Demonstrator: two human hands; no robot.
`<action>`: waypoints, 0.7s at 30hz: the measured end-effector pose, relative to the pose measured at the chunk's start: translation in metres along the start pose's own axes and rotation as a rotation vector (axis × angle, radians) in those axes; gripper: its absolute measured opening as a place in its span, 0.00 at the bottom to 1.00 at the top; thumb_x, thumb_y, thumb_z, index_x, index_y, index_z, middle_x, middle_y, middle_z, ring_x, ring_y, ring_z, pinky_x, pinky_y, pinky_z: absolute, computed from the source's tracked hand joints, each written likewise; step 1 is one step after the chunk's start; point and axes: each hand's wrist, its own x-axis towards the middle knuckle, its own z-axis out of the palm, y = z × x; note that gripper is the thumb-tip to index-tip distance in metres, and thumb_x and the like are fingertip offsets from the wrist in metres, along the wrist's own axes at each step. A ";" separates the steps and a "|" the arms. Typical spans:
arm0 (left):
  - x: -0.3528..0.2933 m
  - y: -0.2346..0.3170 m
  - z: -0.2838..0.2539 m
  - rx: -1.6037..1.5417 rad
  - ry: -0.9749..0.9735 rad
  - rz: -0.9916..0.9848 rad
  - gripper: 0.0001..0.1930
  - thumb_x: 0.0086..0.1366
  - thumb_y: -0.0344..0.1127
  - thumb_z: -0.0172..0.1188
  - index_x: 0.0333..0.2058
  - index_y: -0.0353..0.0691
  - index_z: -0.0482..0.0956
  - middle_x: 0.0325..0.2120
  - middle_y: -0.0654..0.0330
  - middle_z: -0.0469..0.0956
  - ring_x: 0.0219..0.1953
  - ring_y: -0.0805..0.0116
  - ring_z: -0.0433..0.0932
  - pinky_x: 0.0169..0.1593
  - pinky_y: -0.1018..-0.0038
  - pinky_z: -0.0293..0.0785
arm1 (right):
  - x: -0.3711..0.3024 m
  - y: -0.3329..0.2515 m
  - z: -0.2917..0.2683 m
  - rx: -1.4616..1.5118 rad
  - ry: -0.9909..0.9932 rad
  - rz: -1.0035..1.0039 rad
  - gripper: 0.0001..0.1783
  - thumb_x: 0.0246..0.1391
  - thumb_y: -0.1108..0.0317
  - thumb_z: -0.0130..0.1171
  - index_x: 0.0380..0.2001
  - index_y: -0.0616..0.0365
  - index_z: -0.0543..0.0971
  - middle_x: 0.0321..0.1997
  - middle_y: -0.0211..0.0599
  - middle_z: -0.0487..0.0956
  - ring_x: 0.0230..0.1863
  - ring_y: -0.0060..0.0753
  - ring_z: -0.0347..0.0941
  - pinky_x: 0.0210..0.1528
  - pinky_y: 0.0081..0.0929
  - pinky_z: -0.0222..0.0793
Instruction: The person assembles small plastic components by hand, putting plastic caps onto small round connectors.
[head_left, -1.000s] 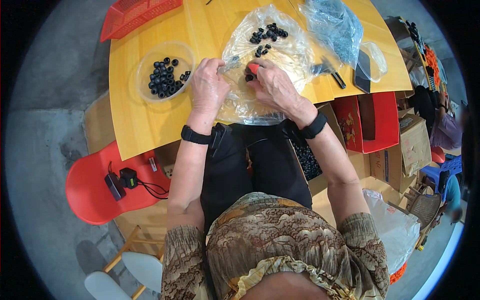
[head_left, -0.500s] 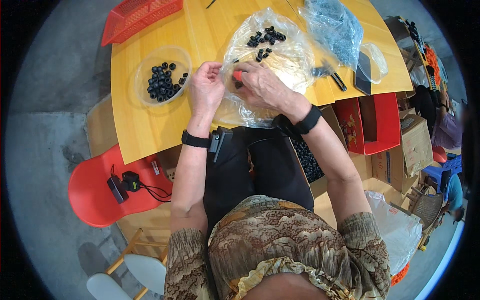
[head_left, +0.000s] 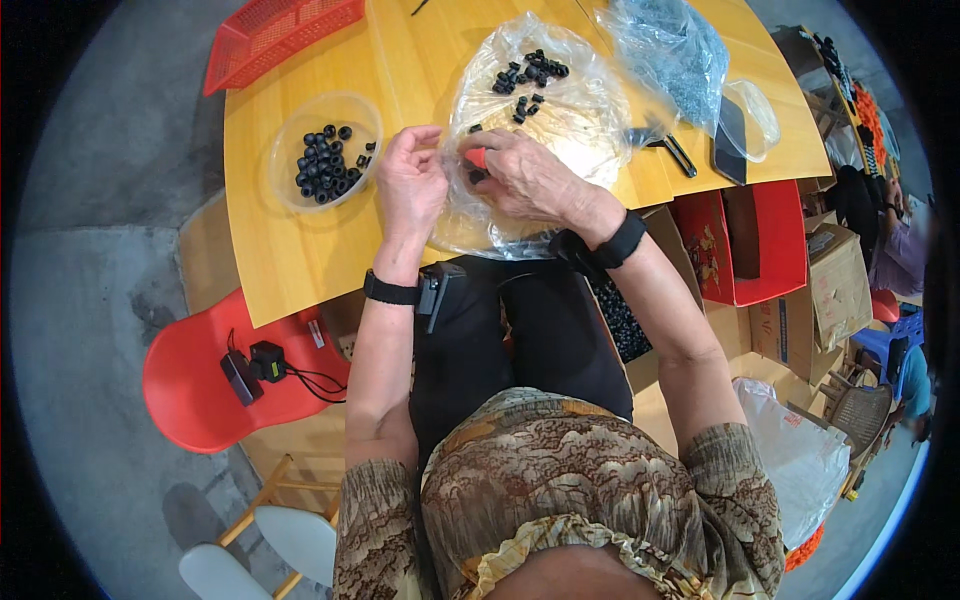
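on the desk [head_left: 290,265], clear bag [head_left: 590,95] spread, black beads [head_left: 322,172] in the tub [head_left: 300,118], we see the right hand [head_left: 530,180] just shifted left, nearer the left hand [head_left: 412,185]: work sits between them. right grip bunches at a red piece [head_left: 477,158] over one bead [head_left: 479,176]; what either holds, we can't tell.

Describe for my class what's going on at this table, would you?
A person is at a yellow table, working over a clear plastic bag. The right hand is bent low over it, with something red at its fingers, whether held or worn is unclear. The left hand is raised beside it; its grip is unclear. Loose black pieces lie on the bag, while others sit in a round clear tub to the left.
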 end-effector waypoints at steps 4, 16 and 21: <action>0.002 -0.003 -0.009 0.135 0.019 0.071 0.12 0.53 0.16 0.49 0.37 0.33 0.72 0.30 0.60 0.73 0.28 0.77 0.75 0.33 0.85 0.69 | -0.010 -0.006 -0.007 -0.106 -0.019 0.013 0.13 0.37 0.71 0.58 0.31 0.61 0.75 0.42 0.40 0.73 0.43 0.39 0.70 0.44 0.33 0.64; -0.006 0.011 -0.006 0.431 0.038 0.260 0.12 0.49 0.17 0.49 0.31 0.37 0.75 0.28 0.54 0.72 0.30 0.61 0.75 0.33 0.74 0.71 | -0.014 0.001 -0.015 -0.094 0.006 0.063 0.12 0.37 0.72 0.57 0.30 0.61 0.74 0.41 0.38 0.73 0.42 0.38 0.70 0.40 0.32 0.64; -0.013 0.025 0.003 0.584 0.083 0.441 0.12 0.45 0.17 0.48 0.29 0.37 0.74 0.27 0.54 0.72 0.33 0.55 0.73 0.36 0.68 0.70 | -0.013 0.005 -0.011 -0.028 0.119 0.039 0.11 0.38 0.72 0.55 0.30 0.61 0.74 0.39 0.39 0.74 0.40 0.40 0.70 0.41 0.33 0.65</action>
